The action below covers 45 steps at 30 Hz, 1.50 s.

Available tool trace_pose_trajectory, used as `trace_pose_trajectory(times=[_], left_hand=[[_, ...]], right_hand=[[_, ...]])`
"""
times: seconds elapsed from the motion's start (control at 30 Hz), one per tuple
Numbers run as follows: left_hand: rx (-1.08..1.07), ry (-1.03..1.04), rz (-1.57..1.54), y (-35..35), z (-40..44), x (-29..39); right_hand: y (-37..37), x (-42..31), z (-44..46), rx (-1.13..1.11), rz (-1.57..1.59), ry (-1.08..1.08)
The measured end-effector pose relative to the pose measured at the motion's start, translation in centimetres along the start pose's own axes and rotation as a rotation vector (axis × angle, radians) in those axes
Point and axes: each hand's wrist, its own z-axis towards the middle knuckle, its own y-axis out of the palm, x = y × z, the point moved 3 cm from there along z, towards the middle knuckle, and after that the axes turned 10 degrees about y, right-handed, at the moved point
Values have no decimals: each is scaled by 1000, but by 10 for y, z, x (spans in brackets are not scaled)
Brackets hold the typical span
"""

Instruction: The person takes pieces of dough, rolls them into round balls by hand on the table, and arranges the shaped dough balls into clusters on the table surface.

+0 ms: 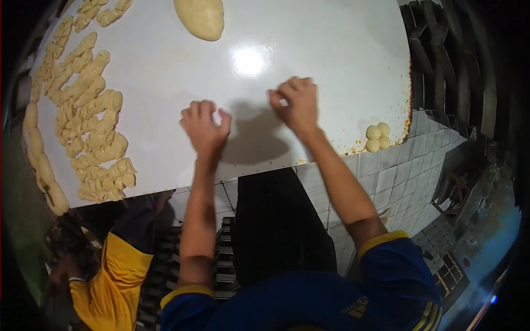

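Materials: soft, pale yellow dough in four forms on a hard, glossy table [342,44]. The lump [200,17], at the far side left of centre, is smooth and rounded, narrowing towards its near end. The twists [115,101], grouped at left, are lobed and ridged, lying in slanting rows, many touching. A strand [36,138] of plump, linked segments follows the left edge. Four balls [373,132], small and smooth, sit clustered near the right near corner.

Hands: the left hand [205,129] and right hand [297,105] are above the near middle of the table, apart from each other, backs upward. In both, the fingers are loosely bent and unclosed, the thumb apart from them; the undersides are hidden. The lump is the nearest dough to the left hand; the balls lie well to the right of the right hand.

Surface and room: the table is white, with a bright reflection [247,60] beyond the hands, a soft shadow [259,135] between and below them, and brown, chipped patches along its right edge and right near corner. Around it: pale square tiles [386,171], dark slatted metalwork [488,99] at right, a worn bluish surface [480,226] at near right, and a person in a yellow shirt [118,276] at near left
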Motion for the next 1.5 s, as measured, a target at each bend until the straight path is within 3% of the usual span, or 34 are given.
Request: trace_pose_trajectory(times=[0.07, 0.17, 0.23, 0.27, 0.33, 0.43, 0.53, 0.67, 0.73, 0.77, 0.83, 0.87, 0.93, 1.03, 1.13, 1.2, 1.23, 1.33, 1.43, 1.5], left_hand=[[54, 31, -98, 19, -8, 33], [106, 90, -182, 11, -76, 49], [-15, 188, -104, -9, -106, 20], [-13, 190, -101, -16, -99, 5], [-56, -13, 34, -25, -70, -23], [17, 59, 9, 6, -11, 6], [-73, 62, -134, 24, -38, 50], [13, 219, -152, -2, -106, 30], [-189, 38, -20, -20, -102, -18], [-196, 36, -19, -18, -90, -16], [21, 128, 12, 0, -29, -4], [-12, 84, -41, 6, -9, 17], [41, 114, -118, 18, -9, 52], [2, 206, -183, 15, -78, 62], [-180, 60, -95, -2, -117, -4], [-139, 76, -45, -8, -76, -12], [-83, 103, 4, -7, -47, -15], [-43, 136, -135, 17, -8, 32], [-42, 174, -249, 27, -68, 61], [-52, 175, -208, 12, -106, 36]], right_hand=[[11, -28, -22, -297, -56, 112], [-20, -26, -82, -126, 145, 7], [-50, 11, -102, -295, 92, -6], [-58, 28, -89, -255, 31, 25], [-59, 34, -47, -128, -133, -20], [-11, 4, -11, 4, -12, -35], [0, -31, -56, -135, 95, 44], [-49, 3, -105, -254, 264, -16], [-60, 41, -83, -273, -54, 1], [-54, 39, -62, -152, -65, -28], [-24, 20, -22, -15, -47, -23], [-11, 1, -16, -41, 14, 17], [17, -19, -46, -52, 145, 35], [-24, -39, -94, -191, 201, 26], [-56, 24, -99, -321, 123, -17], [-56, 32, -54, -189, -108, -26], [-41, 25, -33, -81, -70, -63], [4, -16, -23, -158, 0, 10], [-6, -30, -84, -229, 132, -14], [-34, 3, -103, -260, 103, -54]])
